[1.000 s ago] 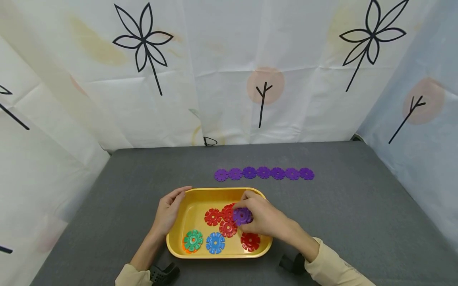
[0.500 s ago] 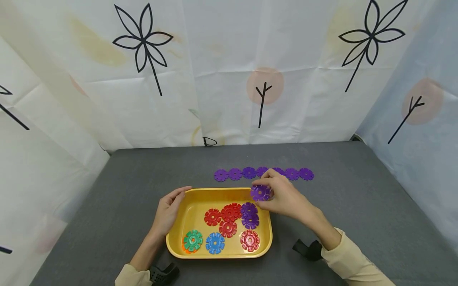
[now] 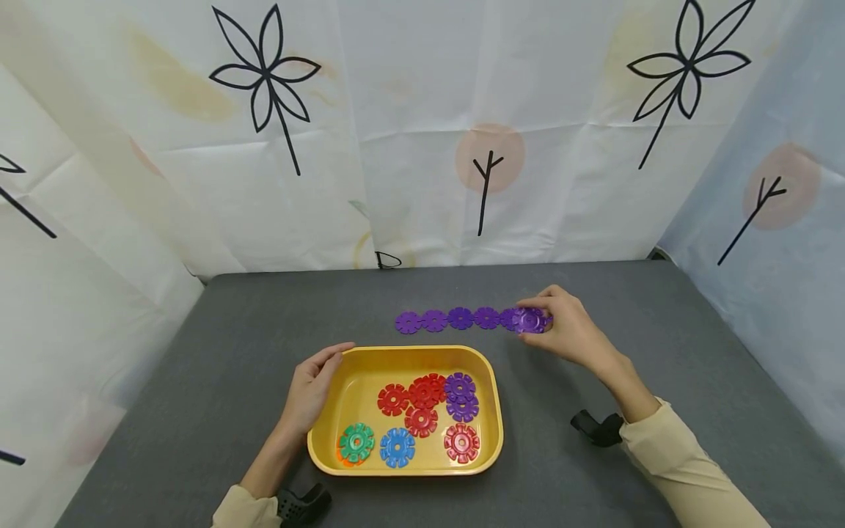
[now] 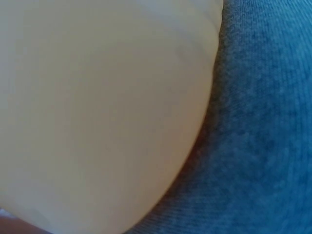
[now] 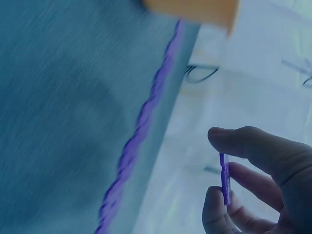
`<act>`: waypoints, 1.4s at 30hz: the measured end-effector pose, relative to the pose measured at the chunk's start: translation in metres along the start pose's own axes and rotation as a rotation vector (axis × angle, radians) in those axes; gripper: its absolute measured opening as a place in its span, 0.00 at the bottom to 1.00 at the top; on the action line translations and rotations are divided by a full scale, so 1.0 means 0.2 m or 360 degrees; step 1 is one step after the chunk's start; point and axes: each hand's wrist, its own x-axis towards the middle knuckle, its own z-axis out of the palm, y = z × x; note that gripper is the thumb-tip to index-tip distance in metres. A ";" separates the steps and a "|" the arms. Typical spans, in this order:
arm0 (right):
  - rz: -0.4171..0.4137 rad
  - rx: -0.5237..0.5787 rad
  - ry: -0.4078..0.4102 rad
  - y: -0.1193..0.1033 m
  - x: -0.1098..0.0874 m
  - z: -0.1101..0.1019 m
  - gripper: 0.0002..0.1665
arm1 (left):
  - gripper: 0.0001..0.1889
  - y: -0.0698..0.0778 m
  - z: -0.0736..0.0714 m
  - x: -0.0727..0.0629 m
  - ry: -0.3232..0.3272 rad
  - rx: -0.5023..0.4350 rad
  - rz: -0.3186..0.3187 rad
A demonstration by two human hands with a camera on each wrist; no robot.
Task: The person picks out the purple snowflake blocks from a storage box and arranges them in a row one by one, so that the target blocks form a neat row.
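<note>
Between thumb and fingertips my right hand (image 3: 573, 330) pinches a purple flower-shaped notched plastic disc (image 3: 529, 320); the right wrist view shows this disc (image 5: 225, 179) edge-on. In the head view it overlaps the right part of a row of joined purple discs (image 3: 460, 318) lying on the table. My left hand (image 3: 310, 390) holds the upper left corner of a yellow tray (image 3: 404, 471), with some fingers hidden outside the wall. Inside lie several red discs (image 3: 420, 422), two overlapping purple discs (image 3: 462, 408), a blue disc (image 3: 397, 448), and a green disc (image 3: 356, 442) over an orange one.
A dark grey cloth (image 3: 264, 308) covers the table. White curtains (image 3: 409, 88) with printed plants rise behind it and at both sides. Black wrist straps (image 3: 304, 504) sit by the sleeves. A pale sleeve (image 4: 97, 107) fills most of the left wrist view.
My right hand lifted a purple disc out of the tray and carried it up and right, over the row. Two purple discs left in the tray came into sight. My left hand stayed put.
</note>
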 end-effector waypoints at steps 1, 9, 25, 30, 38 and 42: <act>0.0006 -0.0016 0.0008 0.03 0.00 0.00 0.28 | 0.19 0.00 0.00 0.00 0.0000 -0.0002 0.0000; 0.0182 -0.0174 0.0022 0.26 0.01 -0.05 0.30 | 0.20 -0.01 0.00 0.01 -0.0015 0.0005 0.0032; 0.0540 -0.0225 -0.0019 0.62 -0.05 -0.10 0.33 | 0.19 -0.02 0.00 0.01 -0.0010 0.0001 0.0025; 0.0585 -0.0246 -0.0111 0.62 -0.05 -0.11 0.36 | 0.20 -0.01 -0.01 0.01 -0.0005 0.0003 0.0012; 0.0579 -0.0191 -0.0126 0.61 -0.06 -0.11 0.32 | 0.20 0.00 -0.01 0.01 -0.0022 -0.0024 0.0008; 0.0559 -0.0171 -0.0116 0.61 -0.06 -0.10 0.32 | 0.20 0.00 -0.01 0.01 -0.0022 -0.0016 -0.0007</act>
